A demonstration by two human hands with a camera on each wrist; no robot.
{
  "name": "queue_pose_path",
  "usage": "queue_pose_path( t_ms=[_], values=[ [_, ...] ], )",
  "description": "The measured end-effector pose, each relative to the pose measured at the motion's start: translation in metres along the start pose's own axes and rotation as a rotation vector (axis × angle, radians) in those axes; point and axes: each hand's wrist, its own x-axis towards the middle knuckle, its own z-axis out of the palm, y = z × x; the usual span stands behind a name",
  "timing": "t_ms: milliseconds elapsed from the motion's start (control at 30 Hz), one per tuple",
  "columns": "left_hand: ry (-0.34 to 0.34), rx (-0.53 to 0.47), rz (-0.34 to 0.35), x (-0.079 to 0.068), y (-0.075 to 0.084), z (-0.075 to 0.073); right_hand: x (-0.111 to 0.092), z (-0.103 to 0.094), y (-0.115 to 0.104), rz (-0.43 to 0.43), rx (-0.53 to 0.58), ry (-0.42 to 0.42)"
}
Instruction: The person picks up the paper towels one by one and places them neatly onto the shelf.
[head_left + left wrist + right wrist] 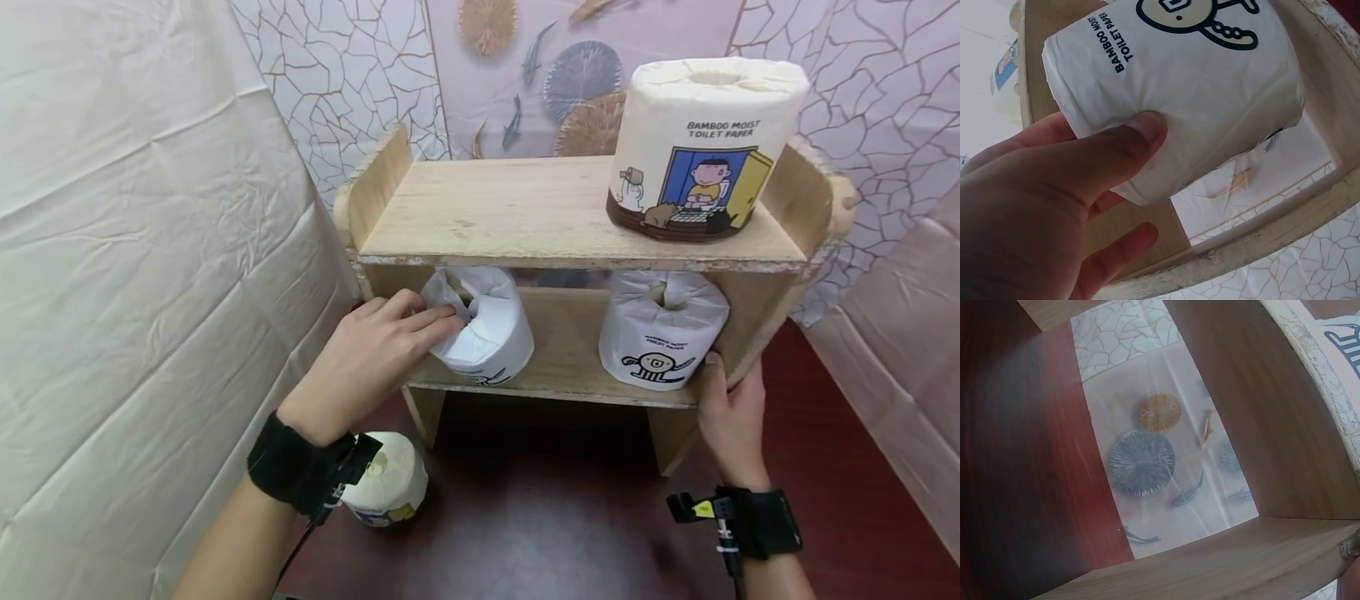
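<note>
On the left of the lower shelf board, my left hand (375, 354) holds a white-wrapped toilet paper roll (495, 329), which leans a little. The left wrist view shows the thumb pressed on the side of this toilet paper roll (1210, 94), with some fingers partly hidden behind it. My right hand (733, 421) grips the right side panel of the wooden shelf (487, 208), thumb on the inner side. Close to that thumb stands a second white toilet paper roll (652, 333). Only a sliver of the right hand shows in the right wrist view.
A larger cream toilet paper roll (697, 108) with a cartoon print stands at the right of the top board. Another cream roll (386, 483) stands on the dark red surface (525, 533) below my left wrist. Pale fabric walls (150, 208) flank the shelf.
</note>
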Motion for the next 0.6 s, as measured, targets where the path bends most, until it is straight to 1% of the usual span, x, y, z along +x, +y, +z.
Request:
queue_pose_path(
  t_ms=[133,300,400,600],
  values=[
    [-0.004,-0.008,-0.007,0.002,0.0,0.003,0.0,0.0,0.0,0.002,0.0,0.0],
    [-0.026,-0.031,-0.019,0.003,0.0,0.009,0.001,0.0,0.001,-0.001,-0.001,0.008],
    [-0.031,-0.025,-0.017,0.005,0.001,0.011,0.002,0.0,0.003,-0.002,0.003,0.006],
    [-0.003,-0.047,-0.022,0.01,0.004,0.014,0.002,0.0,0.006,-0.004,0.016,0.005]
  ],
)
